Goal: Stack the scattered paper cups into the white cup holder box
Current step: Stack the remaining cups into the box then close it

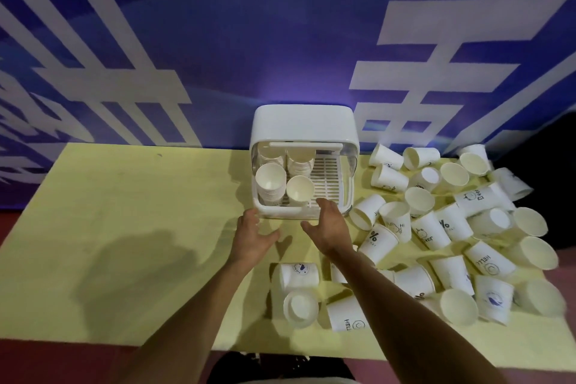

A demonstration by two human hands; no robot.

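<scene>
Both hands are held out flat with fingers spread and relaxed, gripping nothing. The left hand (254, 234) is palm down over the table. The right hand (327, 224) sits just beside it at 3 o'clock, and its fingertips (324, 202) reach the front lip of the box; whether they touch it I cannot tell. At 12 o'clock from the hands stands the white cup holder box (304, 121), its open front facing the person. In its left half sit four stacks of cups: two near ones (270, 179) (300, 188) and two behind them at 12 o'clock (274, 154) (300, 156). The right half shows a bare slatted tray (327, 178). From 2 to 4 o'clock of the right hand lie the scattered paper cups (452, 221), a loose heap mostly on their sides, some printed, mouths pointing every way. At 6 o'clock, between the two forearms, are a few more: one cup on its side (299, 274), one showing its base (300, 307), and one lying partly under the right forearm (346, 313). All of this rests on a yellow table (124, 212), with a dark shadow (131, 265) at 9 o'clock of the left forearm. A blue wall (218, 40) with large white characters rises behind the box.
</scene>
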